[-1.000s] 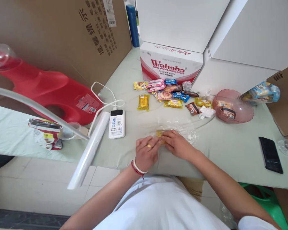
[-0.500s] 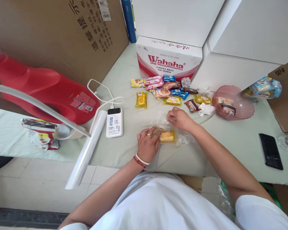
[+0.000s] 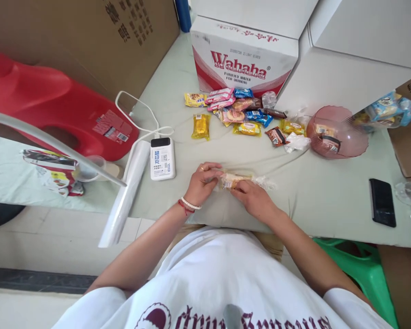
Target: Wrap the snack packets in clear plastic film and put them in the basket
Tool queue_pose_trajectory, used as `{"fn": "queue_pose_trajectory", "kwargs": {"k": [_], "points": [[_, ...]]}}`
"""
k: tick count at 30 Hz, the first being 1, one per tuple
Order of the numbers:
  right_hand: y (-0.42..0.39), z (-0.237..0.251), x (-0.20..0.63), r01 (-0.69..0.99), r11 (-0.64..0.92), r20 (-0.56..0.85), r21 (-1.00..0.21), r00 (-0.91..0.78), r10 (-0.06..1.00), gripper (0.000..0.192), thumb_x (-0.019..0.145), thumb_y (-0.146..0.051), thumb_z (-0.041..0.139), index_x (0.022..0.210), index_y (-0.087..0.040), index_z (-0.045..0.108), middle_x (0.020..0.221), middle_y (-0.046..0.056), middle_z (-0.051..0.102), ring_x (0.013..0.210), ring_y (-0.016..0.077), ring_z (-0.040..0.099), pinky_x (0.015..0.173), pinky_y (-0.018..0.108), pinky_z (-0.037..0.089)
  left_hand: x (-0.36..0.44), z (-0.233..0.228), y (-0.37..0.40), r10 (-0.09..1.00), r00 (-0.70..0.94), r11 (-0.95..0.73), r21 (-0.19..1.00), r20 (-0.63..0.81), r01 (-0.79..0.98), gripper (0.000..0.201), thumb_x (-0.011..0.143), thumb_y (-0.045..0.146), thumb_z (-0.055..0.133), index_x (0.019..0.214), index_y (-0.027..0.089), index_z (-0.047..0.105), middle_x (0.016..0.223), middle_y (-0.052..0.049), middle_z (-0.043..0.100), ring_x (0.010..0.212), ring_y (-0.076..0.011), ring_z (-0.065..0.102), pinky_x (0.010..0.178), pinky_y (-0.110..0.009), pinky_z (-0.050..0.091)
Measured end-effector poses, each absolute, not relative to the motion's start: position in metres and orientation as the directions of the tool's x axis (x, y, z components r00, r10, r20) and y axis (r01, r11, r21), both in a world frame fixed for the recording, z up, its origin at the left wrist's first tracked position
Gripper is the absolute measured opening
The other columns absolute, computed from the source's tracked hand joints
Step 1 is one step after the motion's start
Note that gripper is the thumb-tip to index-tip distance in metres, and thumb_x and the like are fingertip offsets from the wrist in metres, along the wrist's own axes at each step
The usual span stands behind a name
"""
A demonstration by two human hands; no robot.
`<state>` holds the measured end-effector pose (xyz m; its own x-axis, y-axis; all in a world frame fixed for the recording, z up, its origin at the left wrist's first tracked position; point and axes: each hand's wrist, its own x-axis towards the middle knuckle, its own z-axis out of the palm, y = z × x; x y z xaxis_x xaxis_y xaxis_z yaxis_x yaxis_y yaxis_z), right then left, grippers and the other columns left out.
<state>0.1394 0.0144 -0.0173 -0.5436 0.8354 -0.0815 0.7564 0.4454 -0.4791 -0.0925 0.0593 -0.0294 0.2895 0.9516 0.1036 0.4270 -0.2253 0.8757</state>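
A yellow packaged snack cake (image 3: 230, 181) lies on the cloth in front of me, with clear plastic film (image 3: 265, 183) around it and bunched out at its right end. My left hand (image 3: 202, 183), with a ring and bracelets, pinches the film at the cake's left end between thumb and fingers. From the right, my right hand (image 3: 255, 199) presses its curled fingers on the cake's near side. Its fingertips are partly hidden.
Several wrapped snacks (image 3: 234, 115) lie before the Wahaha box (image 3: 243, 61). A pink bowl (image 3: 358, 141) stands to the right, near a black phone (image 3: 382, 202). On the left are a power bank (image 3: 162, 158), a film roll (image 3: 125, 201) and a red jug (image 3: 65, 109).
My right hand has come down from the film's far side to the cake's near side. The film now wraps over the cake, and my left hand has shifted to its left end.
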Motion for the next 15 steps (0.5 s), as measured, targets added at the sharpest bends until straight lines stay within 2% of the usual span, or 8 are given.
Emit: {"fn": "queue_pose_trajectory", "kwargs": {"k": [3,5,6,8,10,11,13,15], "points": [[0.015,-0.018,0.139,0.733,0.360,-0.076,-0.578,-0.488,0.870,0.028,0.107,-0.029,0.045,0.114,-0.023,0.071,0.109,0.007,0.068,0.103,0.0219,0.060,0.087,0.035,0.047,-0.099,-0.028,0.058,0.967,0.211,-0.210,0.922,0.145,0.325,0.023,0.078,0.016,0.051,0.060,0.022,0.062,0.098,-0.008,0.073,0.101,-0.0235,0.063,0.097,-0.044,0.052],[0.016,-0.016,0.139,0.706,0.385,-0.045,-0.595,-0.508,0.860,0.029,0.106,-0.023,0.044,0.114,-0.021,0.072,0.110,0.008,0.068,0.105,0.0223,0.059,0.090,0.035,0.047,-0.102,-0.031,0.055,0.979,0.178,-0.152,0.946,0.103,0.286,0.021,0.073,0.014,0.050,0.054,0.022,0.052,0.075,-0.005,0.064,0.083,-0.0213,0.059,0.087,-0.042,0.052],[0.016,-0.016,0.139,0.697,0.411,-0.025,-0.588,-0.523,0.852,0.030,0.104,-0.019,0.044,0.112,-0.020,0.072,0.111,0.009,0.068,0.104,0.0225,0.058,0.090,0.035,0.047,-0.103,-0.032,0.054,0.986,0.151,-0.110,0.952,0.069,0.287,0.019,0.074,0.015,0.050,0.057,0.022,0.053,0.070,-0.004,0.058,0.076,-0.0201,0.056,0.082,-0.040,0.051],[0.015,-0.018,0.139,0.688,0.463,0.015,-0.559,-0.550,0.835,0.029,0.102,-0.014,0.045,0.107,-0.019,0.073,0.110,0.010,0.067,0.102,0.0231,0.057,0.088,0.036,0.047,-0.099,-0.033,0.052,0.995,0.090,-0.066,0.935,0.037,0.348,0.014,0.080,0.021,0.052,0.078,0.021,0.066,0.073,-0.001,0.054,0.074,-0.0189,0.051,0.080,-0.038,0.049],[0.013,-0.022,0.138,0.690,0.496,0.045,-0.528,-0.560,0.827,0.028,0.101,-0.012,0.046,0.102,-0.019,0.073,0.108,0.010,0.067,0.102,0.0238,0.057,0.088,0.037,0.046,-0.090,-0.029,0.051,0.992,0.083,-0.120,0.870,0.092,0.479,0.033,0.085,0.033,0.061,0.114,0.020,0.070,0.092,-0.004,0.057,0.089,-0.0214,0.053,0.090,-0.041,0.048],[0.013,-0.024,0.138,0.689,0.508,0.057,-0.517,-0.564,0.824,0.027,0.101,-0.012,0.046,0.101,-0.020,0.072,0.108,0.010,0.067,0.102,0.0242,0.056,0.088,0.038,0.046,-0.085,-0.027,0.052,0.984,0.116,-0.175,0.819,0.133,0.547,0.043,0.085,0.040,0.066,0.124,0.022,0.069,0.102,-0.006,0.057,0.100,-0.0237,0.052,0.097,-0.043,0.045],[0.012,-0.027,0.138,0.680,0.525,0.081,-0.512,-0.570,0.817,0.027,0.102,-0.012,0.045,0.102,-0.021,0.070,0.108,0.009,0.067,0.103,0.0246,0.056,0.089,0.039,0.047,-0.078,-0.021,0.053,0.959,0.227,-0.279,0.727,0.172,0.627,0.040,0.085,0.046,0.070,0.119,0.025,0.074,0.113,-0.009,0.056,0.113,-0.0276,0.048,0.105,-0.049,0.038],[0.011,-0.029,0.140,0.659,0.523,0.118,-0.541,-0.556,0.823,0.027,0.100,-0.010,0.044,0.107,-0.021,0.068,0.108,0.010,0.066,0.103,0.0246,0.056,0.090,0.040,0.049,-0.079,-0.019,0.053,0.939,0.295,-0.331,0.708,0.179,0.625,0.025,0.089,0.045,0.067,0.099,0.026,0.080,0.112,-0.009,0.057,0.114,-0.0275,0.047,0.108,-0.051,0.035]]}}
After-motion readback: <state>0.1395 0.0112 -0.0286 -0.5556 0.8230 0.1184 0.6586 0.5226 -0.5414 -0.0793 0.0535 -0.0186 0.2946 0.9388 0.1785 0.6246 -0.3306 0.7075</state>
